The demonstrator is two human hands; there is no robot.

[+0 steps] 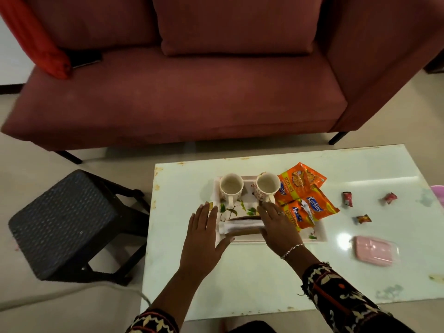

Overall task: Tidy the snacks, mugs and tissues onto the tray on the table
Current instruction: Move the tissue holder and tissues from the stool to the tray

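Left hand (204,234) and right hand (276,224), fingers straight and gripping nothing, bracket the long packet (242,227) lying left-to-right on the tray (318,233).

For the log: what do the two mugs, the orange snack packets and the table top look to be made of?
Mugs: probably glazed ceramic, white and smooth with small prints. Orange snack packets: thin plastic film, glossy and crinkled. Table top: hard and polished, perhaps glass or stone; a bright light reflects in it.

orange snack packet (316,205): we read "Kurkure"; lies just right of the right hand (278,227) fingers.
smaller print: we cannot read it.
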